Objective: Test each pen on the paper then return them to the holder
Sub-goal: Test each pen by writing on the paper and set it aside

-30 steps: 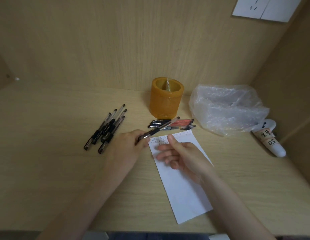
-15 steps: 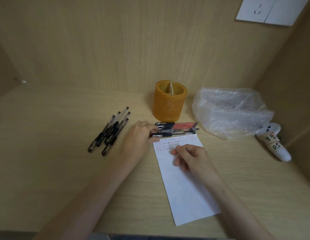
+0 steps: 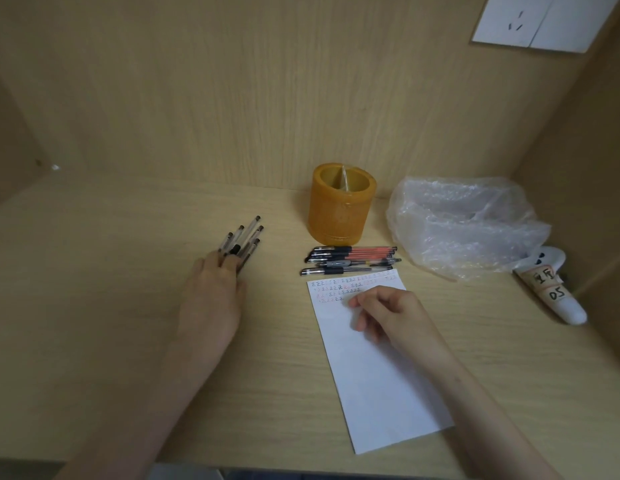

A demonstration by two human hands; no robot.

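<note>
On the table's left, left hand is lying over the black pens, fingers spread, grip unclear. Centre: orange holder is sitting empty behind the tested pens. Right hand is resting loosely curled on the paper, holding nothing.

desk: matt wood | paper: smooth | bag: glossy crinkled plastic

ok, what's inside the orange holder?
The orange pen holder shows only a pale divider between its compartments, no pens. Its bottom is hidden by the front wall.
</note>
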